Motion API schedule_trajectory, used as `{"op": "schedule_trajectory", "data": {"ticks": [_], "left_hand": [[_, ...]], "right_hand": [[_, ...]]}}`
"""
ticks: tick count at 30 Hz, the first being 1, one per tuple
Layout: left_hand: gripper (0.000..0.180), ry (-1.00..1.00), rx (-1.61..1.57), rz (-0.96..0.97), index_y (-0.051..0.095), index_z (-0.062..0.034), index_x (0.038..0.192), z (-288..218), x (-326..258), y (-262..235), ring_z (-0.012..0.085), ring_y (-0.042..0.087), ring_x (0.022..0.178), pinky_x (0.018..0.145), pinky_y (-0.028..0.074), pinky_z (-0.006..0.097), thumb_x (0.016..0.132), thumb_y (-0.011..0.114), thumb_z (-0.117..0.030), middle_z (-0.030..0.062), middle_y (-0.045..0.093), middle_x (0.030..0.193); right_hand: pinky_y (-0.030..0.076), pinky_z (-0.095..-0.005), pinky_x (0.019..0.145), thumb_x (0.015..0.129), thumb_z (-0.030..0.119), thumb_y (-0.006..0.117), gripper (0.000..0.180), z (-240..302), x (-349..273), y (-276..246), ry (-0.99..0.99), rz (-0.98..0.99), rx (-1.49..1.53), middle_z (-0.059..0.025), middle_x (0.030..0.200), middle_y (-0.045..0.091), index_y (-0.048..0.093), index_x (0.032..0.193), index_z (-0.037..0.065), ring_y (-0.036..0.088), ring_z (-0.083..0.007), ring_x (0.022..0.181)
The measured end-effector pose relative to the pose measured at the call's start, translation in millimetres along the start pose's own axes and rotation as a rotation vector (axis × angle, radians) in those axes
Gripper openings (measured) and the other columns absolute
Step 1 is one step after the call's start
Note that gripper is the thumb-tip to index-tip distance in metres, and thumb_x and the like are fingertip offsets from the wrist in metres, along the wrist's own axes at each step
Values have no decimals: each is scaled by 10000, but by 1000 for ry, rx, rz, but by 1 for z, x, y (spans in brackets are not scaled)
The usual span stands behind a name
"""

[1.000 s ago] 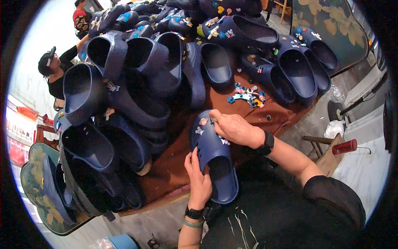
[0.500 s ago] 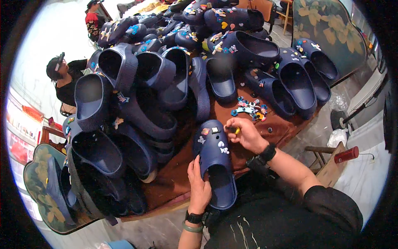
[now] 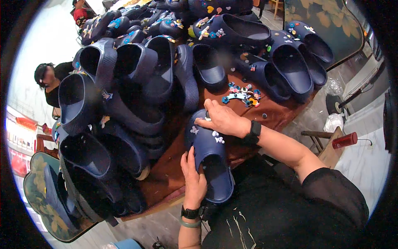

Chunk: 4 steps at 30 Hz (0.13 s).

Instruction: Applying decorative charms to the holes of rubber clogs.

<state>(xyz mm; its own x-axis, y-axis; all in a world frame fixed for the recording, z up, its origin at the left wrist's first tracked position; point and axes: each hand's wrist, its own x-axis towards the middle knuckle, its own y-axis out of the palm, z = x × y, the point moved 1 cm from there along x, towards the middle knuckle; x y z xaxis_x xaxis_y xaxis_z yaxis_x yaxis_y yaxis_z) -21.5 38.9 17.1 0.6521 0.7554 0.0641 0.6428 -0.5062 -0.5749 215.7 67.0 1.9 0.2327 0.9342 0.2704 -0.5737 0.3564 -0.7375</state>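
Note:
A dark blue clog [image 3: 209, 146] lies in front of me, toe pointing away, at the table's near edge. My left hand [image 3: 194, 178] grips its left side, the fingers along the upper. Over the toe, my right hand [image 3: 225, 119] is closed, its fingertips pressed at the top of the clog. The small yellow and dark shoe charm it pinched a moment ago is now hidden by the fingers. White charms [image 3: 218, 137] sit on the upper, with a grey-white one further left. Just beyond my right hand is a small heap of colourful charms [image 3: 244, 96].
Many dark blue clogs are piled to the left, such as a near one [image 3: 87, 155], and more stand at the far right [image 3: 292, 68]. A brown cloth [image 3: 271, 118] covers the table. A wooden stool [image 3: 331, 153] with a red cylinder [image 3: 345, 140] stands right. Another person [image 3: 52, 85] is at far left.
My right hand has moved left from beside the clog onto its toe, covering the charms near the tip. My left hand keeps its hold. The whole view has shifted slightly.

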Motion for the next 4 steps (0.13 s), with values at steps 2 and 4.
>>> {"op": "schedule_trajectory", "data": {"ticks": [2,4], "left_hand": [[727,-7,-12,3,297,-84,1509,1,-1,-1,427,287,1397,1166,239,446,834,458,132,262,252,1499],[741,-16,-4,13,286,-106,1521,1,-3,-1,421,271,1410,1177,216,448,839,461,126,255,237,1514]], "right_hand": [[501,-523,722,910,372,640,479,4,-2,3,50,48,-31,-276,964,549,403,1100,2,608,-470,795],[510,-533,715,901,371,665,504,4,-3,7,44,56,-34,-288,1004,535,401,1133,9,616,-482,824]]}}
